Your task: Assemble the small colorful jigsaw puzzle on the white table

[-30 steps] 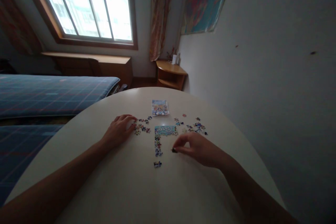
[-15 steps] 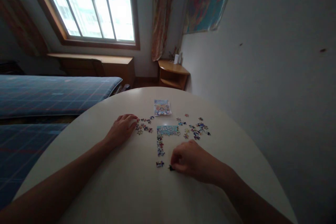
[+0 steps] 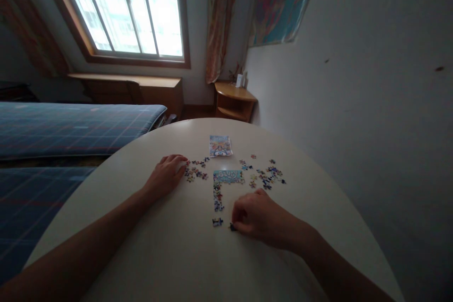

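On the white round table (image 3: 155, 255), my right hand (image 3: 256, 214) is closed, its thumb and fingertips pinching a dark jigsaw puzzle piece (image 3: 232, 227) at the tabletop. Just left of that piece lies a small joined bit of puzzle (image 3: 217, 222), apart from the rest. Above it is the partly joined puzzle (image 3: 228, 177), an L-shape with a light blue top strip and a column down its left side. My left hand (image 3: 168, 170) rests on the table with fingers stretched out, the tips touching the edge of a group of loose pieces (image 3: 196, 173).
More loose pieces (image 3: 269, 177) are scattered right of the puzzle. A picture sheet (image 3: 220, 146) lies behind it. A plaid-covered bed (image 3: 78, 127) stands at the left, a wooden corner shelf (image 3: 235, 92) beyond the table, and a white wall (image 3: 371, 118) along the right.
The whole view has shifted slightly. My hands and the puzzle pieces keep almost the same places on the table.
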`<action>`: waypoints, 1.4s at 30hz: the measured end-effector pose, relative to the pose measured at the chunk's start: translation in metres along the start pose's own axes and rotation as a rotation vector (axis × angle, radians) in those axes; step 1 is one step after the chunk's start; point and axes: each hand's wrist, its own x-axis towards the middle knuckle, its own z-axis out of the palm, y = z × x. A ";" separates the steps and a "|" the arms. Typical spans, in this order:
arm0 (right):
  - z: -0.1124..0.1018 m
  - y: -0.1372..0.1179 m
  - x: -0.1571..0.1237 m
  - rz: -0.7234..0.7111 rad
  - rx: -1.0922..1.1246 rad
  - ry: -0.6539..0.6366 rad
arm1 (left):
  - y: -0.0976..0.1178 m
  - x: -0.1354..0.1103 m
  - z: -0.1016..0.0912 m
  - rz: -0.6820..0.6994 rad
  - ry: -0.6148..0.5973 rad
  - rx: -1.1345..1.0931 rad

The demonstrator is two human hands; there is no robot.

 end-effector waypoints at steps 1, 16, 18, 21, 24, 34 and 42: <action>0.000 0.001 0.000 0.002 0.002 0.005 | 0.000 0.000 0.000 0.002 0.003 0.004; -0.021 0.061 0.018 -0.015 -0.149 0.620 | 0.014 -0.002 -0.005 0.155 -0.009 0.003; -0.025 0.094 0.021 0.033 -0.205 0.756 | 0.015 -0.002 -0.006 0.185 -0.012 -0.016; -0.026 0.141 0.024 0.175 -0.245 0.935 | 0.016 -0.004 -0.005 0.192 -0.022 -0.040; -0.021 0.174 0.028 0.403 -0.248 0.983 | 0.015 -0.004 -0.005 0.184 -0.053 -0.060; -0.012 0.189 0.035 0.569 -0.238 0.816 | 0.016 -0.004 -0.007 0.158 -0.093 -0.064; -0.013 0.186 0.034 0.578 -0.235 0.801 | 0.010 -0.003 -0.002 0.141 -0.108 -0.061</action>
